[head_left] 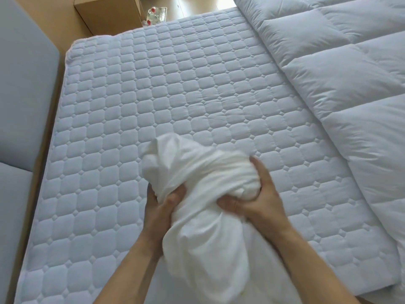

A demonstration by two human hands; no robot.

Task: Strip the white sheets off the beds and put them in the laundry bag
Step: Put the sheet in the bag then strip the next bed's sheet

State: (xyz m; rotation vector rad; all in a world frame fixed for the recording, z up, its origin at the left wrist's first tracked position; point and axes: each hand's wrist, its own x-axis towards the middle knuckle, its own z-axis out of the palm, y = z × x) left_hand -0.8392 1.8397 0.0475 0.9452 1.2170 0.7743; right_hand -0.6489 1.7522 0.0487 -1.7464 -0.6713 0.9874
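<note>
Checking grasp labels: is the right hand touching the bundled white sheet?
Touching. Head view shows the right hand gripping the bundled white sheet, fingers curled into its folds.

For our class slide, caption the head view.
Left hand and right hand grip the bunched white sheet over the quilted mattress.

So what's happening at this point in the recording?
A person holds a bunched white sheet in both hands: the left hand grips its near side, and the right hand clutches the wadded end. The quilted mattress lies mostly uncovered, with the duvet piled on its right side. No laundry bag is in view.
</note>
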